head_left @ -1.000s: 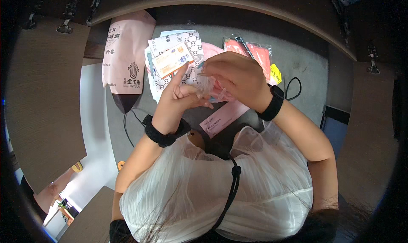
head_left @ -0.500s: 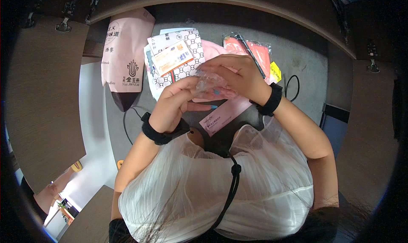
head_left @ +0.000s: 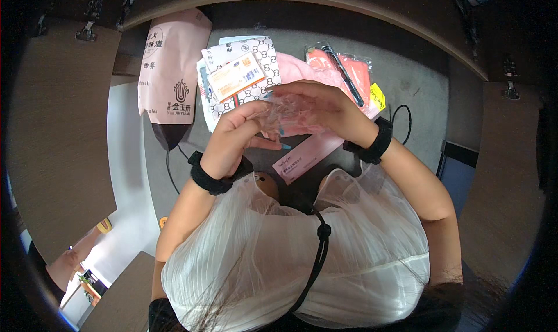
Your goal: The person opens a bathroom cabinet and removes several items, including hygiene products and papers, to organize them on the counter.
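Note:
Between my hands is a crumpled piece of clear plastic film (head_left: 283,112). My left hand (head_left: 232,139) pinches its left side with thumb and fingers, some blue-tipped fingers stretched out below. My right hand (head_left: 340,110) arches over the right side of the film, its fingers curled onto it and partly smeared by motion. Just under the hands lies a long pink box (head_left: 307,158), sloping up to the right. A pink cloth (head_left: 293,70) lies behind the hands, partly hidden by them.
Left of the cloth are a patterned white packet (head_left: 268,56) and an orange-edged card (head_left: 237,76). To the right lie a coral packet in clear wrap (head_left: 354,70), a black stick-like item (head_left: 343,65) and a yellow tag (head_left: 377,97). A pink paper bag (head_left: 174,70) stands far left; a dark cable (head_left: 401,106) curls at right.
My right hand has shifted slightly right and down, and its fingers have moved over the film. The film looks more spread out. My left hand has moved slightly left.

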A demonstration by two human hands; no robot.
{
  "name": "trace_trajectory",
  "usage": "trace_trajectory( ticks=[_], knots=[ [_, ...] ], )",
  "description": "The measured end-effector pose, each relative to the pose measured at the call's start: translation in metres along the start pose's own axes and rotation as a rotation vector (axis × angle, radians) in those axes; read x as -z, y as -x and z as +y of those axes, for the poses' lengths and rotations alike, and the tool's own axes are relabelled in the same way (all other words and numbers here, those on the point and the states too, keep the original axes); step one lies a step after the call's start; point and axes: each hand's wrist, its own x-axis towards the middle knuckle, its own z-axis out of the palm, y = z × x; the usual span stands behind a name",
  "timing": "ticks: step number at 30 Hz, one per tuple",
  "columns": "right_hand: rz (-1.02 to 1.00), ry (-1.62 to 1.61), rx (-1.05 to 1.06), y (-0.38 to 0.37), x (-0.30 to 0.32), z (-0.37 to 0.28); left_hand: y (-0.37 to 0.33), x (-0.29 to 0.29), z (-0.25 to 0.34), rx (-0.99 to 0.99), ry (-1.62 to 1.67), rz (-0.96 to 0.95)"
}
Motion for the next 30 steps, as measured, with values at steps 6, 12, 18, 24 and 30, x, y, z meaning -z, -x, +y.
trace_trajectory(
  ticks=[6, 12, 18, 24, 30],
  knots=[
    [0.053, 0.177, -0.037, -0.001, -0.002, 0.002, 0.0, 0.0, -0.001, -0.012, -0.033, -0.012],
    [0.12, 0.211, -0.055, 0.001, 0.004, 0.002, 0.002, 0.003, 0.002, 0.028, -0.054, -0.045],
    [0.122, 0.255, -0.053, 0.0, 0.013, -0.002, 0.002, 0.002, 0.008, 0.099, -0.11, -0.035],
    [0.08, 0.29, -0.118, 0.0, 0.016, -0.002, 0.001, -0.007, 0.008, -0.168, -0.658, 0.087],
    [0.077, -0.378, -0.597, 0.0, 0.015, -0.006, 0.001, -0.008, 0.0, -0.609, -1.217, 0.243]
  ],
)
